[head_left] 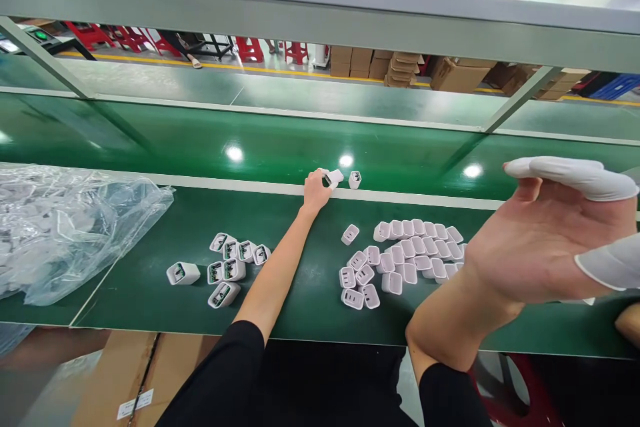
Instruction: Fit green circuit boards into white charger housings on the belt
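Note:
My left hand (316, 191) reaches out to the far strip of the bench, its fingers closed on a small white charger housing (335, 177). Just right of it, another white charger housing (355, 179) stands upright with its open end showing. My right hand (545, 240) is raised close to the camera at the right, palm visible, white covers on its fingers. Its fingers and thumb are apart and it holds nothing. Below and left of it lie rows of white charger housings (393, 283), some showing slots. Several open housings with green boards inside (233, 269) sit left of my left forearm.
A clear plastic bag (75, 227) of white parts covers the left of the green bench (300, 310). A pale raised strip (240, 189) runs across it. Overhead is a shelf beam (320, 17) with slanted supports. A cardboard box (105, 373) stands below, left.

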A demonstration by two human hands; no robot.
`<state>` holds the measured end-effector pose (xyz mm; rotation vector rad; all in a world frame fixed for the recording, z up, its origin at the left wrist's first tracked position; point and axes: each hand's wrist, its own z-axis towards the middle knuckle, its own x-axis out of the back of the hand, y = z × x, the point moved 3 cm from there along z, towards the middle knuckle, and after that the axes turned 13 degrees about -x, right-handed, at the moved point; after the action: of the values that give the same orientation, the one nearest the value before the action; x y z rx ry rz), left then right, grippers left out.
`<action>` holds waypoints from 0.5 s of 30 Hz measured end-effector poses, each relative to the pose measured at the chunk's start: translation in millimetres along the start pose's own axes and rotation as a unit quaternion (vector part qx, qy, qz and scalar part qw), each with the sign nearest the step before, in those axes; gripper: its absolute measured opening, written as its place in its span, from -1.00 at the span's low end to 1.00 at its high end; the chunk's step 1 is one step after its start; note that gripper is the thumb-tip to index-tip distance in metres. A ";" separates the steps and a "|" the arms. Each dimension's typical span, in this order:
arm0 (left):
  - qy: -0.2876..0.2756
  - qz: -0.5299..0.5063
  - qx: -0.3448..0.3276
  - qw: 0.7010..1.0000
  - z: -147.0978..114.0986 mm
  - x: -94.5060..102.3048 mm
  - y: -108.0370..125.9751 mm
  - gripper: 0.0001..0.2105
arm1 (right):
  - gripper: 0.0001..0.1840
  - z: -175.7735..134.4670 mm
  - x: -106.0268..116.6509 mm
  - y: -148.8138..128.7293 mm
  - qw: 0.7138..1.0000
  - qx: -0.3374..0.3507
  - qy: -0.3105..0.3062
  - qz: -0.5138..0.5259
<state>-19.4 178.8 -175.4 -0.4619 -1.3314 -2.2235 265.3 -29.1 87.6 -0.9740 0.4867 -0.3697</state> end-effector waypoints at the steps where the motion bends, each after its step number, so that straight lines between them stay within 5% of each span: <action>1: 0.013 -0.010 0.005 1.000 0.3 0.8 -2.1 -0.63 | -0.27 -0.5 -4.2 -1.2 1.000 0.004 -0.004 0.001; 8: 0.109 -0.046 0.041 0.992 0.5 7.8 -10.8 -0.55 | -0.38 -14.6 -36.0 -10.7 0.986 0.146 0.055 0.055; 15: 0.145 -0.040 0.033 0.988 1.4 16.7 0.6 -0.51 | -0.44 -10.5 -43.7 -5.0 0.978 0.149 0.092 0.110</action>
<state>-32.7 175.7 -165.6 -0.0570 -1.2811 -2.2007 222.8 -16.9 96.8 -0.5911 0.6800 -0.3236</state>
